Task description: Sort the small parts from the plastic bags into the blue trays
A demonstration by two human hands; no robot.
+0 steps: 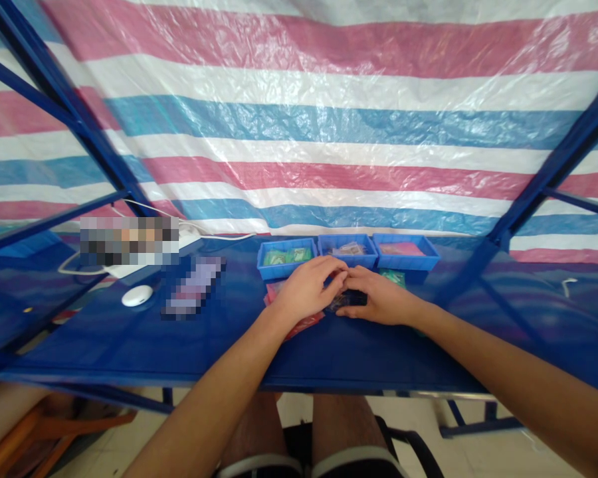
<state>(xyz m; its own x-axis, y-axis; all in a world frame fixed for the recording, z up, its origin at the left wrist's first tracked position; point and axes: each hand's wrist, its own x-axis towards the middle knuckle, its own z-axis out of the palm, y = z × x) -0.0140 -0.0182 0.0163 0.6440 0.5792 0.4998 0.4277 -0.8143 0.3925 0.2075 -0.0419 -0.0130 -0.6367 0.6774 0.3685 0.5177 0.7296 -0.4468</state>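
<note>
Over the middle of the blue table my two hands meet at the fingertips. My left hand point(309, 287) is curled, thumb and fingers drawn together; whatever it pinches is hidden. Under it lie red packets point(303, 326), partly covered. My right hand point(379, 297) arches with its thumb apart from its fingers, and nothing shows gripped in it. Small clear packets with dark contents point(337, 303) lie beneath and between the hands, too blurred to name. A green packet point(393, 277) sits just behind my right hand.
Three blue bins stand in a row behind my hands: one with green packets point(286, 255), one with clear packets point(349, 249), one with pink packets point(402, 249). A white round case point(137, 295) is left. Blue frame posts point(543, 172) and striped sheeting point(339, 126) enclose the table.
</note>
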